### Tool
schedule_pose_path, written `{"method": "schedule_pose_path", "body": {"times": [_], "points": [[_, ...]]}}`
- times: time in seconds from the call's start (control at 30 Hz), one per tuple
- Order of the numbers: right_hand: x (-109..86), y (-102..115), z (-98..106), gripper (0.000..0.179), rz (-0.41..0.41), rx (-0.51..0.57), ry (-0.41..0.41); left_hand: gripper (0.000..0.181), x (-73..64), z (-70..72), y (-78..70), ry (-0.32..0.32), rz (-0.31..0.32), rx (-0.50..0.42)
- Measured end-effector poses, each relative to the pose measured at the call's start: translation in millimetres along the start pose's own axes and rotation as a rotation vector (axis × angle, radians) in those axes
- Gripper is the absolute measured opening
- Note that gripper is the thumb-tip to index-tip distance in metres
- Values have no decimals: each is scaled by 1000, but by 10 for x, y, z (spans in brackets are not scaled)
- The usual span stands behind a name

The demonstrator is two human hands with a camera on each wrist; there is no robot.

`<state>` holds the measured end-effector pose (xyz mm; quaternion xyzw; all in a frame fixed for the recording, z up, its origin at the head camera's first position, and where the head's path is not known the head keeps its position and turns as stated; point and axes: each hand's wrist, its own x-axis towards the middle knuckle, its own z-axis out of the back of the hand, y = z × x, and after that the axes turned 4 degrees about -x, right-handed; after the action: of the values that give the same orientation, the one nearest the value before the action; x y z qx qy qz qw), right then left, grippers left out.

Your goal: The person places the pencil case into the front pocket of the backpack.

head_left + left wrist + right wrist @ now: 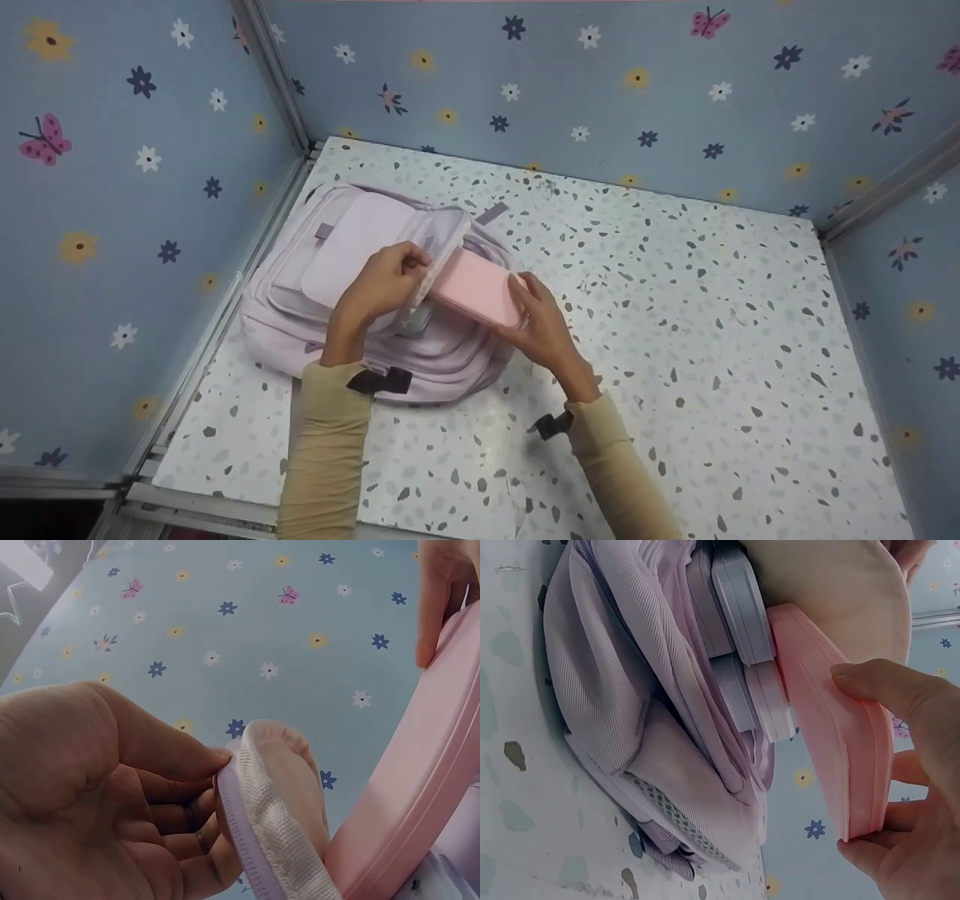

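Observation:
A pale lilac backpack (442, 379) lies on the table with its pocket unzipped. My left hand (382, 281) pinches the zippered edge (247, 836) of the pocket's flap between thumb and fingers, holding it up. With my right hand (541, 322) I grip a flat pink case (480, 289) by its outer end, thumb on one face and fingers round the other side. The case's far end sits at the pocket opening, beside the lifted flap. Inside the pocket, the right wrist view shows several stacked grey-lilac boxes (742, 607) and a paler pink box (769, 701).
The speckled white table (675, 337) extends to the right of the backpack. Flower-patterned blue panels (585, 90) enclose it at the back and both sides, with metal frame rails (277, 75) at the corners. A strap end (491, 214) sticks out behind the backpack.

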<state>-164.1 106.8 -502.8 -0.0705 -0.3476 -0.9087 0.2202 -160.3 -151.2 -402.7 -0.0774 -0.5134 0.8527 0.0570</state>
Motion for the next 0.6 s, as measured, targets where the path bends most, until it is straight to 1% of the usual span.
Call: {"method": "schedule_pose_path", "body": {"times": [0.2,0.33,0.5,0.6], "points": [[100,57,-117,78,-10,3,15,20,2,-35,-29,7,0,-6],[161,75,-193,79,-7,3,6,20,6,-59,-49,14,-4,-11],[235,142,-302,78,17,0,-22,20,0,-78,-55,23,6,-8],[299,201,-395,79,43,-21,-37,20,0,-92,-54,27,4,0]]}}
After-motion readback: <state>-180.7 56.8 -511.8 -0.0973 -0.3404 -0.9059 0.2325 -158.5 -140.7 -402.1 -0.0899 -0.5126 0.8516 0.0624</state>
